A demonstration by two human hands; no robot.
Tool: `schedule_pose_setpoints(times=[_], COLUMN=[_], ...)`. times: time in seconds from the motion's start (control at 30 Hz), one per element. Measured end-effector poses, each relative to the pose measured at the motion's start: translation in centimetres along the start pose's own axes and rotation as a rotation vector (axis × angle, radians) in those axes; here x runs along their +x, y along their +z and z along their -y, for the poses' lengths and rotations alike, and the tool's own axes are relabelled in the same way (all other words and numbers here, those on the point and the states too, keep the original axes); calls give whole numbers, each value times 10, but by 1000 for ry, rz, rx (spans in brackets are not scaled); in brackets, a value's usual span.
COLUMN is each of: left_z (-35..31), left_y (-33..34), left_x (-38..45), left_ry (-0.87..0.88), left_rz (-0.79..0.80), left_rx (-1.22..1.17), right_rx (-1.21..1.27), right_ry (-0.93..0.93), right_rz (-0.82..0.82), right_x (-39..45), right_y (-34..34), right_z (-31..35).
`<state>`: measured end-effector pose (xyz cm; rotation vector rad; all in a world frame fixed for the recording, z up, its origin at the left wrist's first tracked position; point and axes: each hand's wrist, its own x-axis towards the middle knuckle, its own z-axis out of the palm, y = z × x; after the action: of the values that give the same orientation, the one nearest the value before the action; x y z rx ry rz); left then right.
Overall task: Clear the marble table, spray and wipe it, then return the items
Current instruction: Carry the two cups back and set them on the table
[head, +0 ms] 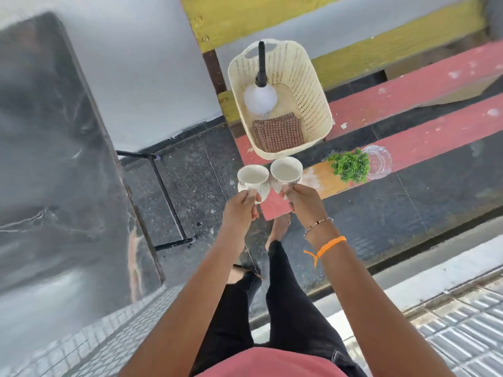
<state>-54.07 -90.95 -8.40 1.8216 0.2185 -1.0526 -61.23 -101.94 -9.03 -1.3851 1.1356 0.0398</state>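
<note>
My left hand (242, 206) pinches a white patterned cup (252, 178) by its side, held above the near end of the red bench (275, 208). Beside it my right hand (300, 197) grips a second white cup (286, 171); the two cups nearly touch. Behind them on the bench stands a cream plastic basket (313, 104) holding a white spray bottle (260, 97) with a black nozzle and a folded checked cloth (277, 131). The dark marble table (54, 137) fills the left of the view, bare where I can see it.
A small green plant (349, 165) and a clear glass dish (379, 161) sit on the bench, right of the cups. Yellow and red painted planks run behind. The table's black metal frame (166, 191) stands on the dark floor. My legs are below.
</note>
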Motion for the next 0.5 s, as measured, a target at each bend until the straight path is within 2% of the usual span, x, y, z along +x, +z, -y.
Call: schedule_pose_setpoints(times=[0.13,0.27,0.5], left_z=[-10,-5,40], left_y=[-56,-121,-215], left_x=[-50,-95,-158], left_ry=[127,254,295], left_rz=[-106,-298,-522], left_rx=[-115,-189,-444], right_rx=[-88,-142,-221], right_ry=[-174,-291,-415], right_rz=[140,312,572], right_x=[-46,-89,-158], right_y=[32,84,181], right_z=[44,72,82])
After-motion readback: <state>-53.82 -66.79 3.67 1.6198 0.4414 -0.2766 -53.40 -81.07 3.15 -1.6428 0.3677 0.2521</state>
